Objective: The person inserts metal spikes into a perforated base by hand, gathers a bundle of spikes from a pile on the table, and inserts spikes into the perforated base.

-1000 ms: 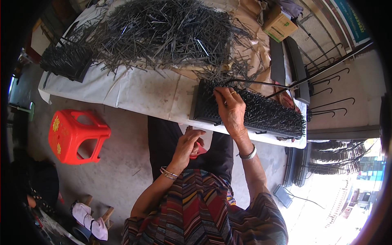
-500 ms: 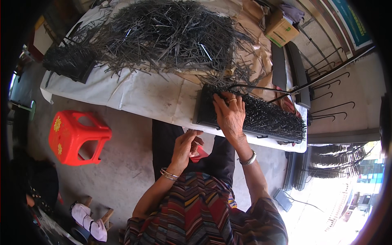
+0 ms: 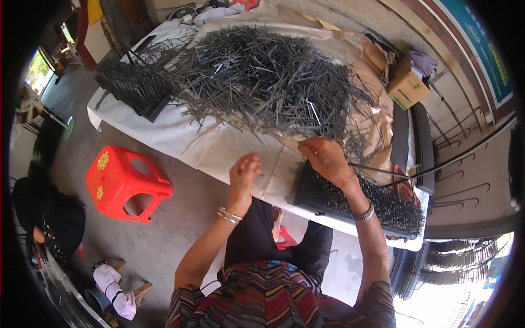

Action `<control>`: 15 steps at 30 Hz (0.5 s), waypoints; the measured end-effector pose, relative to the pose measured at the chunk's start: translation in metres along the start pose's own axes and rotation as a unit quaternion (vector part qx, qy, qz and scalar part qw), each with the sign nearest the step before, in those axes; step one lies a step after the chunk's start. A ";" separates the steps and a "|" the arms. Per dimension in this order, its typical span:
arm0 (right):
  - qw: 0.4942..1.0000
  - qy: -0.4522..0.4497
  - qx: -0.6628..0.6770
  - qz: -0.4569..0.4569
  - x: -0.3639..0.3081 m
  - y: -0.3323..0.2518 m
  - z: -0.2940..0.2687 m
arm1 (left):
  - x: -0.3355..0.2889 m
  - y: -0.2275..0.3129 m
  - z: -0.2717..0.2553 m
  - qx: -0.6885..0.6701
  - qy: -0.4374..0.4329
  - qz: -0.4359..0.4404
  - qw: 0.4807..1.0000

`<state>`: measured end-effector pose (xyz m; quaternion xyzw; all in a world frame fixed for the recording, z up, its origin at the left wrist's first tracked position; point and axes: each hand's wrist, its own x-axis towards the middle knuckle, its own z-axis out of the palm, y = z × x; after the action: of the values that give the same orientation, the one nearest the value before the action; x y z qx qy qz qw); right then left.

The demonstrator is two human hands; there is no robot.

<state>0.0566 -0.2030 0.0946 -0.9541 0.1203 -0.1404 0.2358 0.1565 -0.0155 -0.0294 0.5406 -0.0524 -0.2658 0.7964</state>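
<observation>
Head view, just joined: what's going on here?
A person is working bare-handed at a cloth-covered table with a big loose pile of thin dark strips on it. The right hand is near the pile's front edge, fingers drawn together; whether it holds a strip is unclear. The left hand is raised near the table's front edge, fingers curled. A long black bristly rack sits at the right front, and another bristly block at the left.

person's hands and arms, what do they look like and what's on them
Both hands are bare, without gloves. The left hand has thin metallic bangles at its wrist; the right hand has a broader silvery wristband at its wrist. The short sleeves have multicoloured zigzag stripes, including dark red and grey, and leave both forearms uncovered.
</observation>
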 end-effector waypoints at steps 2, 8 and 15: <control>0.997 -0.048 0.054 -0.008 0.028 0.002 0.012 | 0.043 0.005 -0.018 0.046 0.070 0.062 0.995; 0.989 -0.090 0.088 -0.082 0.134 -0.002 0.071 | 0.166 0.041 -0.097 0.427 0.236 0.255 0.835; 0.992 -0.120 0.043 -0.019 0.235 0.032 0.162 | 0.213 0.032 -0.130 0.458 0.243 0.121 0.847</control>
<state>0.3225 -0.2329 -0.0091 -0.9549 0.0671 -0.0344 0.2871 0.3982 -0.0002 -0.0976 0.8805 -0.0376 0.0271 0.4718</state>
